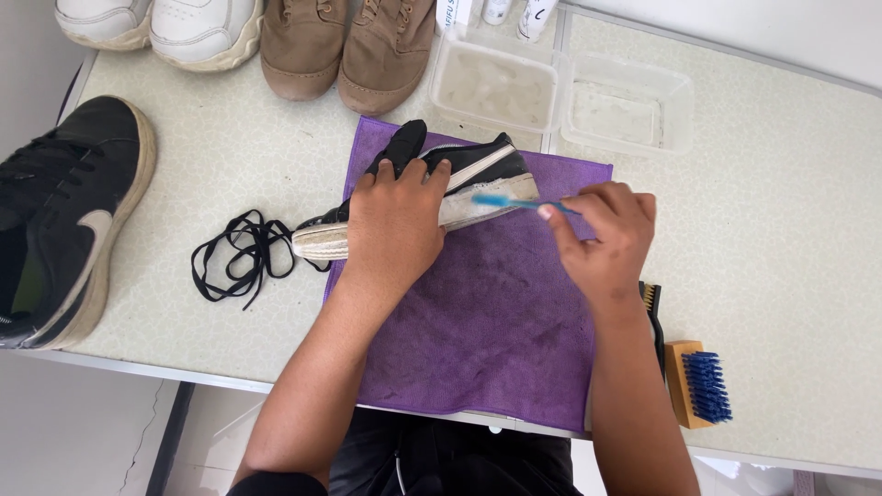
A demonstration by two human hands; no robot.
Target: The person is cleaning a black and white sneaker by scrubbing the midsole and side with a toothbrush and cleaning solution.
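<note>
Your left hand (393, 230) is clamping the black sneaker (432, 188) on its side on the purple cloth (487, 331); its loose lace (241, 257) could be snagging. Your right hand (606, 241) is pinching a blue toothbrush (514, 202) against the sole; bristles may be slipping, flicking dirt across the bench (781, 230).

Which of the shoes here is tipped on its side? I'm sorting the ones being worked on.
The black shoe with the white sole on the purple cloth, held by the left hand. The tan boots, white sneakers and other black sneaker sit on their soles.
</note>
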